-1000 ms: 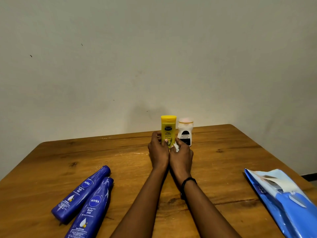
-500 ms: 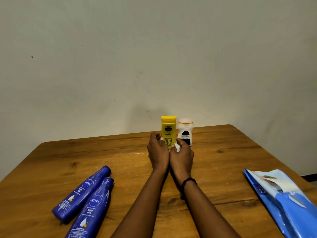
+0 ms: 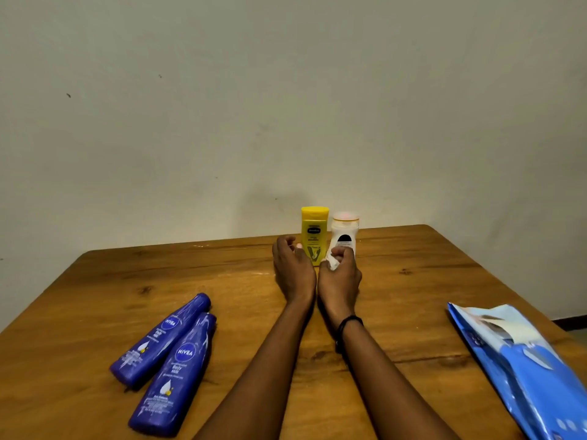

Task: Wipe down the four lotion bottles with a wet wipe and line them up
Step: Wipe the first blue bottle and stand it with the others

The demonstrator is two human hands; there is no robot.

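Your left hand [image 3: 292, 271] has let go of the yellow bottle [image 3: 314, 231], fingers loosely curled on nothing; it stands just beside the white bottle [image 3: 345, 236], far back on the table [image 3: 419, 281]. Your right hand [image 3: 340, 281] clutches the balled wet wipe [image 3: 332, 263], so the lying blue bottles [image 3: 176, 373] likely come next

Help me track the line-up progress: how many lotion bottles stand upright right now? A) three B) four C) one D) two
D: the yellow bottle and the white bottle stand upright side by side near the far edge of the table, while the farther blue bottle and the nearer blue bottle lie flat at the left.
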